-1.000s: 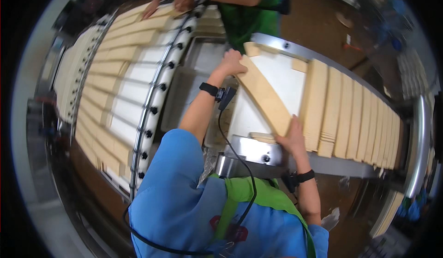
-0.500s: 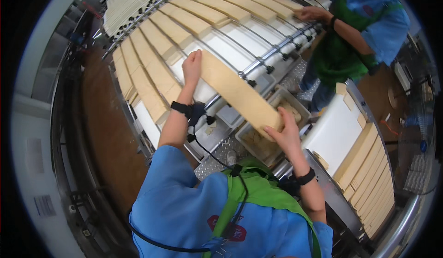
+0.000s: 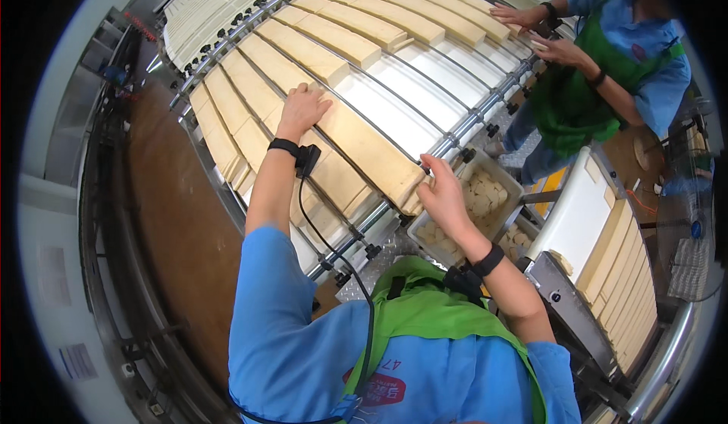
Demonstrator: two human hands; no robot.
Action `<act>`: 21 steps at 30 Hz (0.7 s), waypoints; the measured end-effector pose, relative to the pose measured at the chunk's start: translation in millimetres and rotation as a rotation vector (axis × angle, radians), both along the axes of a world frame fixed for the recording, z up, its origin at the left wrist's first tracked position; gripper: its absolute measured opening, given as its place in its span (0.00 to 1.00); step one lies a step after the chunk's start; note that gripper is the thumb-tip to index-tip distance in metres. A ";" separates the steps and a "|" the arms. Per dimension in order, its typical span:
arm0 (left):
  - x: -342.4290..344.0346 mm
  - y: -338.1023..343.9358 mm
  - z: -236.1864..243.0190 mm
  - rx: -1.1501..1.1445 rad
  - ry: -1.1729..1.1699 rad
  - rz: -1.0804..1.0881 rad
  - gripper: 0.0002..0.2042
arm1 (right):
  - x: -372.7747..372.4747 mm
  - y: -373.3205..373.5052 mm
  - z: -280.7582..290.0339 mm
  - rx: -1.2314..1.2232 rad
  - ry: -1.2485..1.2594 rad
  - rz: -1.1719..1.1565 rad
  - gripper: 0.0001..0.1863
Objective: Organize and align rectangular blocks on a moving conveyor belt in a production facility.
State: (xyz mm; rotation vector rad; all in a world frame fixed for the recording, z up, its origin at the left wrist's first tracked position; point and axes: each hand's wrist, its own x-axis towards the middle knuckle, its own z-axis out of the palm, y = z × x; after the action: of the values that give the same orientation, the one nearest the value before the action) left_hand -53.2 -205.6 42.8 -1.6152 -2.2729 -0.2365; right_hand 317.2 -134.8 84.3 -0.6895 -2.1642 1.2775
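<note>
My left hand (image 3: pixel 303 108) rests on the top of a long pale-yellow slab (image 3: pixel 364 145), fingers lightly bent and apart. My right hand (image 3: pixel 444 196) is at the slab's near end by the steel rail (image 3: pixel 451 147), thumb and forefinger apart and touching or very close to that end. The slab lies lengthwise among the steel divider rods (image 3: pixel 413 86) on a white bed (image 3: pixel 371 94), beside rows of similar slabs (image 3: pixel 250 113).
A co-worker (image 3: pixel 622 60) in a green apron has both hands at the far right of the rows. A bin (image 3: pixel 513 195) of pale scraps is below the rail. A side conveyor (image 3: pixel 572 223) with stacked strips is at my right; brown floor (image 3: pixel 174 234) is at left.
My view has swung left from the side conveyor to the rack. The slab, carried in both hands, is now lowered among the rods, and my fingers have loosened on it.
</note>
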 end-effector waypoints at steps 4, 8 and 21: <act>29.4 13.5 7.5 0.105 -0.010 0.188 0.13 | -26.0 -2.1 -34.0 -0.017 0.044 0.006 0.24; 127.7 21.3 24.2 0.282 -0.719 -0.195 0.09 | -26.1 14.2 -76.8 -0.108 0.090 0.003 0.25; 212.6 17.7 3.7 -0.135 -0.358 -0.345 0.24 | 260.0 93.8 -35.1 -0.255 -0.042 -0.571 0.19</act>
State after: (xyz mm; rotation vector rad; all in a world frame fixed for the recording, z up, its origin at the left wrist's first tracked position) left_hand 159.5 -187.9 46.5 -2.1859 -2.2804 -0.5024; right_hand 577.2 -41.0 49.3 -1.3320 -1.6594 1.2269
